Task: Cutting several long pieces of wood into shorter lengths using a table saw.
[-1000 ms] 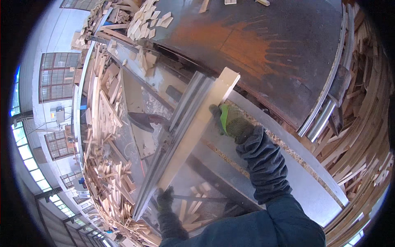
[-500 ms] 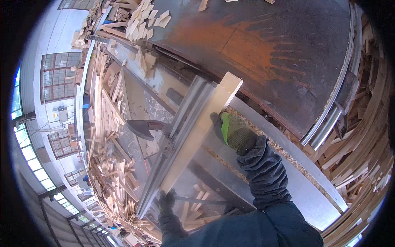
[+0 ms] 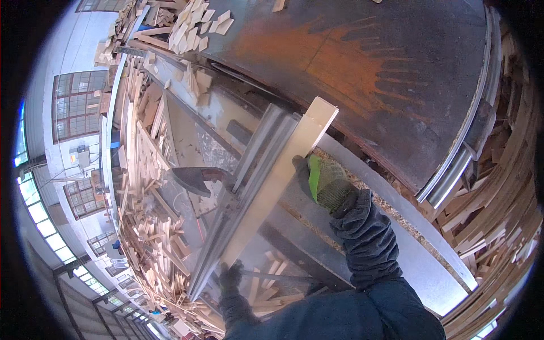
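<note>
A long pale wooden board (image 3: 272, 184) lies along a grey metal fence (image 3: 252, 164), slanting from near left to far right. My right hand (image 3: 322, 180), in a green and grey glove, grips the board's right edge close to its far end. At the near end my left hand (image 3: 230, 277), in a dark glove, is closed on the board; its fingers are partly hidden. To the left of the fence a dark curved metal blade-like piece (image 3: 195, 178) sticks out. The board's far end reaches the edge of a dark rust-stained metal table (image 3: 317, 56).
A smooth metal machine table (image 3: 396, 243) with sawdust-filled slots extends under my right arm. Wood offcuts (image 3: 161, 232) are heaped on the left, and small cut pieces (image 3: 190, 25) lie at the far left. Long wood strips (image 3: 487, 221) are piled on the right.
The board's far end and my right hand have shifted very slightly away and to the right. Both hands keep their hold on the board.
</note>
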`<state>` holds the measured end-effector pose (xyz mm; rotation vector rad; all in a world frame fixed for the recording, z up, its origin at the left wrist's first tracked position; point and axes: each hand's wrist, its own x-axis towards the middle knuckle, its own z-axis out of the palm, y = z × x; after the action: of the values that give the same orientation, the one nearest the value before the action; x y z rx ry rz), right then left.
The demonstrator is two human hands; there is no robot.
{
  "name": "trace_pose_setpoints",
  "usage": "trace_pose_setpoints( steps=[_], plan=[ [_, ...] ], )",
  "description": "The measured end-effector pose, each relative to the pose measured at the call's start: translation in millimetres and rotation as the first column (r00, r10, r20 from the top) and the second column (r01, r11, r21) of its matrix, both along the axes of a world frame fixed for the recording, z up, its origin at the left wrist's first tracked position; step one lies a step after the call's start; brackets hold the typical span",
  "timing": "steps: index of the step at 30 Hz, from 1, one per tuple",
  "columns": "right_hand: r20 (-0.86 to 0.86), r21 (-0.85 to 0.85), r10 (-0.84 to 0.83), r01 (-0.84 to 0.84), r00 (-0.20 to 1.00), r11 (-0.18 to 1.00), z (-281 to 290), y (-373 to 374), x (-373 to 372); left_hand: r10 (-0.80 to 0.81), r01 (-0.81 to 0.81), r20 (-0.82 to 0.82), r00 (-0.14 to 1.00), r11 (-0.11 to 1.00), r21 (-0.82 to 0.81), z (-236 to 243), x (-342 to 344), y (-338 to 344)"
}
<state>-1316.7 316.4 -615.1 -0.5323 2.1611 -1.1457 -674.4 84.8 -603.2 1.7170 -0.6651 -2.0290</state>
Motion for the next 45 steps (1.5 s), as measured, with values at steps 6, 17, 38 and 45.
trace_pose_setpoints(
  steps=[6, 17, 38, 45],
  plan=[
    [-0.062, -0.003, 0.021, -0.021, 0.998, 1.0, 8, 4, -2, 0.033, -0.033, -0.067, 0.997, 0.999, 0.005, -11, 10, -2],
    [-0.222, -0.083, -0.087, 0.07, 0.971, 0.994, -18, -5, 17, 0.03, -0.028, 0.019, 0.999, 0.995, -0.1, -12, -10, 2],
    [-0.271, -0.072, -0.157, 0.143, 0.95, 0.987, 26, -65, 0, -0.075, 0.077, 0.026, 0.997, 0.991, -0.108, 26, -42, -57],
    [-0.205, -0.037, -0.138, 0.133, 0.969, 0.99, 42, -79, -14, -0.079, 0.078, -0.095, 0.992, 0.997, -0.015, 41, -53, -76]
  ],
)
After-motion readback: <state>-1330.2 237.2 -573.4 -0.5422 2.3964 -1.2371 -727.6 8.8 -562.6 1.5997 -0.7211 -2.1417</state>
